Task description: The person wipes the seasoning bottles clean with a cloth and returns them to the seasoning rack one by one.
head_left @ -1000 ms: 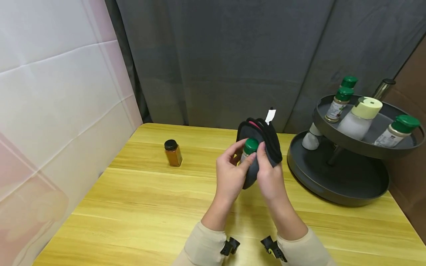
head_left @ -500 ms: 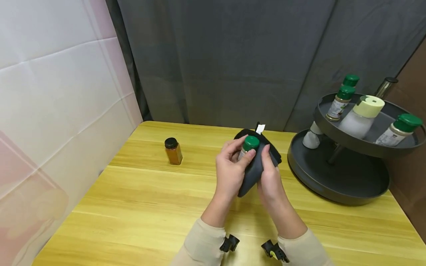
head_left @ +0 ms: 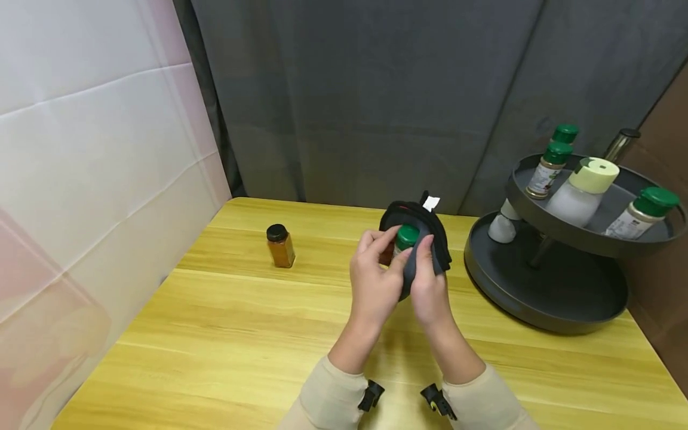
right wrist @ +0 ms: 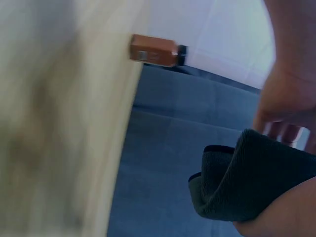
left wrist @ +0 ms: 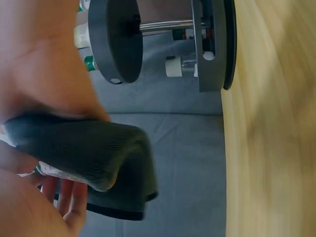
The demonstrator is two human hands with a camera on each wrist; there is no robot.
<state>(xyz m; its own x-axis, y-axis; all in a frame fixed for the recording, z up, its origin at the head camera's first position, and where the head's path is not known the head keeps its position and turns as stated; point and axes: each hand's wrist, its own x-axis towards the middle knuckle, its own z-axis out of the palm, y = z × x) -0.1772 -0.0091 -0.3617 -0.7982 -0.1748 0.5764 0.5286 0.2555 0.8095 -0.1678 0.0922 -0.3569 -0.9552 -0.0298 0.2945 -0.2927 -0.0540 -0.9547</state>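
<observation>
Over the middle of the table in the head view, my left hand [head_left: 373,280] grips a small spice jar with a green cap [head_left: 407,236]. My right hand [head_left: 432,292] holds a folded dark grey cloth [head_left: 439,242] with black edging and a white tag against the jar, its thumb pressing the fabric near the cap. In the left wrist view the cloth [left wrist: 74,148] curls over the jar [left wrist: 61,172], covering most of it. The right wrist view shows the cloth [right wrist: 261,180] bent between both hands, with the jar hidden behind it.
An orange-brown spice jar with a black cap [head_left: 281,246] stands on the table to the left. At the right is a dark two-tier round rack [head_left: 548,310]. Its upper tier bears several green-capped jars [head_left: 544,178] and a white, pale-yellow-capped shaker [head_left: 574,202]; white-capped containers [head_left: 502,229] stand below.
The cloth tilted down, baring more of the green cap, then came back up around the jar. Both hands keep their hold and shift only slightly.
</observation>
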